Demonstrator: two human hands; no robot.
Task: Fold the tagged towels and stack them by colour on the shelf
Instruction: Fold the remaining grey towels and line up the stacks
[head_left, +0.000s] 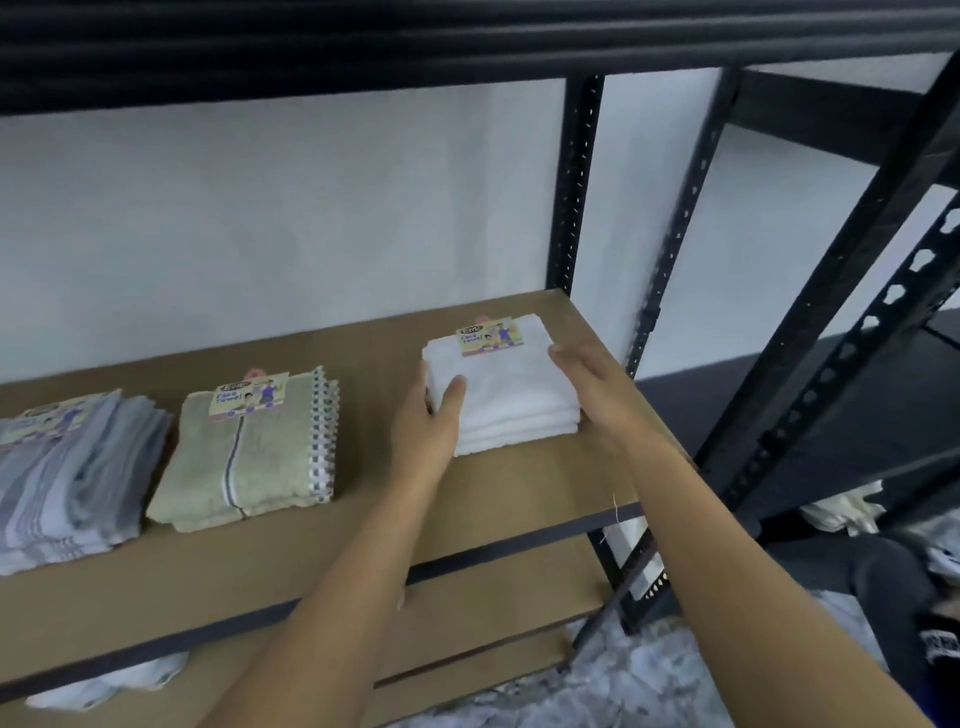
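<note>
White stack (511, 397) is being squared on shelf (467, 512) beside green stack (249, 457) and grey stack (67, 478), right hand (597, 384) flat-fingered, left hand (426, 423) fingers hidden, grip unclear; loose towels (639, 675) apparently pending.

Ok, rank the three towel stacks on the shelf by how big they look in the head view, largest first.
1. Beige stack and grey striped stack: they look alike, and the frame edge cuts the grey one off, so no ranking between them.
2. White stack: smallest, though it lies farther back.
</note>
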